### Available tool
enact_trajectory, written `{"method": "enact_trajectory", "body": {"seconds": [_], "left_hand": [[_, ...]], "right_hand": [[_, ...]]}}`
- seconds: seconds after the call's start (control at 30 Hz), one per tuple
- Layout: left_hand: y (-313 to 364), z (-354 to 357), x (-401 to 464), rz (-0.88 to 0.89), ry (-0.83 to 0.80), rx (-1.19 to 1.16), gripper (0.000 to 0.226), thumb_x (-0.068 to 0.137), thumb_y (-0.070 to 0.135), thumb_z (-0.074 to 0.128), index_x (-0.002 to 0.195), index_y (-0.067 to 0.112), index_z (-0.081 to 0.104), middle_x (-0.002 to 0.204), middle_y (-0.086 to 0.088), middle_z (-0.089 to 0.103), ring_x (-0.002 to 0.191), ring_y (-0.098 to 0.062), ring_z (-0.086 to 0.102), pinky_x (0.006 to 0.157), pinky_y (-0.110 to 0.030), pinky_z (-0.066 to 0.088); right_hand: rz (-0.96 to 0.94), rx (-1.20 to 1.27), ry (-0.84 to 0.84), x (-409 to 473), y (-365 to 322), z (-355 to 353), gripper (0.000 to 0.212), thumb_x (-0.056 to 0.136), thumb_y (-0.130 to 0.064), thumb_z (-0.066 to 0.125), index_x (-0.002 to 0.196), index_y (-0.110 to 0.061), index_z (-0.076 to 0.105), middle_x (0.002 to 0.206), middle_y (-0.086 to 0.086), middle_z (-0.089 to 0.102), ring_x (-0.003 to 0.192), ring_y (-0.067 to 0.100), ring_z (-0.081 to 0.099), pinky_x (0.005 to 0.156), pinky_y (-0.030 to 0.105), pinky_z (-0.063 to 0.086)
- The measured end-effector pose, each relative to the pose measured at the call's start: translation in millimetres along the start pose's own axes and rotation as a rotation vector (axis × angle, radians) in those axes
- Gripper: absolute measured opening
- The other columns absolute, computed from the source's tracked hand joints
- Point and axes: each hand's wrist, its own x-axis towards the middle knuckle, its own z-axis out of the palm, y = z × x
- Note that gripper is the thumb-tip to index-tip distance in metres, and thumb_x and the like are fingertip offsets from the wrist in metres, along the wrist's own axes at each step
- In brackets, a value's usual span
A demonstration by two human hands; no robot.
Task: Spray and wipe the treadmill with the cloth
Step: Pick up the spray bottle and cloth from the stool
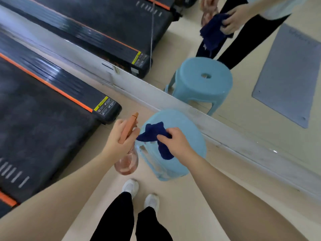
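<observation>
Above the stool, left hand grips spray bottle, right hand pinches cloth.

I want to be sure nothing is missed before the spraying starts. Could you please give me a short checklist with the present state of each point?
1. Spray bottle gripped by the left hand: ok.
2. Cloth pinched by the right hand, above the blue stool: ok.
3. Nozzle aimed at the treadmill: not ok, it points up toward the mirror.
4. Liquid in the bottle: cannot tell, blurred.
5. Treadmill belt free of objects: ok in the visible part.
6. Feet firmly on the floor: ok.
</observation>
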Motion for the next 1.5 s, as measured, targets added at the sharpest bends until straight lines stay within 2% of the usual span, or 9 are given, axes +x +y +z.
{"method": "enact_trajectory", "body": {"seconds": [0.23, 0.4, 0.53, 0.7, 0.83, 0.93, 1.03, 1.27, 1.5], "left_hand": [[8.3, -71.6, -57.2, -0.029, 0.102, -0.204, 0.044, 0.095, 0.007, 0.054, 0.127, 0.037, 0.050, 0.122, 0.015, 0.060, 0.105, 0.015, 0.054, 0.097, -0.012, 0.041], [-4.0, -131.0, -95.1, -0.100, 0.383, -0.405, 0.038, 0.096, 0.009, 0.053, 0.119, 0.039, 0.051, 0.109, 0.020, 0.060, 0.094, 0.020, 0.055, 0.082, -0.006, 0.042], [-26.6, -180.5, -112.1, -0.111, 0.427, -0.463, 0.039, 0.097, 0.009, 0.051, 0.125, 0.036, 0.047, 0.122, 0.023, 0.055, 0.106, 0.020, 0.051, 0.087, -0.003, 0.039], [-66.1, -252.8, -115.0, -0.176, 0.431, -0.401, 0.044, 0.097, 0.014, 0.053, 0.134, 0.033, 0.042, 0.117, 0.025, 0.054, 0.100, 0.026, 0.049, 0.085, 0.000, 0.038], [-91.0, -319.0, -110.0, -0.233, 0.494, -0.460, 0.040, 0.097, 0.015, 0.052, 0.127, 0.040, 0.044, 0.109, 0.030, 0.054, 0.096, 0.024, 0.052, 0.086, -0.005, 0.042], [-107.1, -372.0, -100.7, -0.303, 0.555, -0.589, 0.025, 0.097, 0.023, 0.052, 0.111, 0.044, 0.055, 0.107, 0.019, 0.061, 0.100, 0.003, 0.059, 0.089, -0.024, 0.051], [-124.1, -413.4, -94.2, -0.289, 0.551, -0.651, 0.027, 0.098, 0.024, 0.049, 0.115, 0.045, 0.053, 0.112, 0.021, 0.060, 0.106, 0.001, 0.057, 0.085, -0.019, 0.049], [-156.4, -478.9, -72.6, -0.333, 0.611, -0.696, 0.039, 0.099, 0.013, 0.046, 0.132, 0.034, 0.051, 0.127, 0.014, 0.057, 0.112, 0.001, 0.053, 0.092, -0.019, 0.048], [-196.2, -574.4, -6.6, -0.330, 0.604, -0.668, 0.034, 0.099, 0.019, 0.048, 0.125, 0.040, 0.053, 0.106, 0.017, 0.063, 0.099, -0.006, 0.057, 0.084, -0.025, 0.047]], "right_hand": [[0.175, 0.595, -0.178, -21.4, -96.7, 52.1, 0.032, 0.098, -0.025, 0.045, 0.121, -0.004, 0.050, 0.121, 0.014, 0.057, 0.107, 0.026, 0.055, 0.087, 0.038, 0.045], [0.132, 0.595, -0.271, -38.9, -148.9, 121.7, 0.026, 0.099, -0.022, 0.044, 0.122, -0.010, 0.051, 0.121, 0.014, 0.057, 0.109, 0.027, 0.055, 0.092, 0.039, 0.045], [0.091, 0.534, -0.337, -36.7, -187.9, 182.3, 0.029, 0.097, -0.021, 0.047, 0.125, -0.011, 0.049, 0.125, 0.018, 0.056, 0.114, 0.032, 0.055, 0.096, 0.044, 0.045], [0.051, 0.321, -0.198, -31.1, -239.7, 261.8, 0.012, 0.093, -0.021, 0.055, 0.102, -0.019, 0.047, 0.109, 0.007, 0.054, 0.098, 0.024, 0.054, 0.091, 0.037, 0.047], [0.107, 0.218, -0.407, -33.3, -292.2, 320.9, 0.026, 0.094, -0.047, 0.045, 0.086, -0.025, 0.057, 0.100, 0.001, 0.062, 0.096, 0.022, 0.057, 0.091, 0.037, 0.047], [0.007, 0.218, -0.626, -31.8, -322.7, 359.4, 0.024, 0.091, -0.047, 0.051, 0.105, -0.028, 0.055, 0.106, -0.002, 0.061, 0.102, 0.021, 0.058, 0.088, 0.037, 0.050], [-0.027, 0.258, -0.707, -23.3, -345.7, 393.0, 0.040, 0.087, -0.041, 0.061, 0.122, -0.025, 0.049, 0.115, -0.001, 0.061, 0.107, 0.022, 0.059, 0.092, 0.041, 0.051], [-0.078, 0.107, -0.628, 20.2, -400.3, 456.6, 0.037, 0.095, -0.029, 0.051, 0.127, -0.014, 0.042, 0.121, 0.007, 0.057, 0.108, 0.024, 0.056, 0.097, 0.044, 0.047], [-0.088, 0.065, -0.577, 89.7, -480.8, 518.3, 0.036, 0.094, -0.039, 0.048, 0.125, -0.024, 0.034, 0.116, 0.001, 0.053, 0.105, 0.026, 0.056, 0.090, 0.048, 0.050]]}}
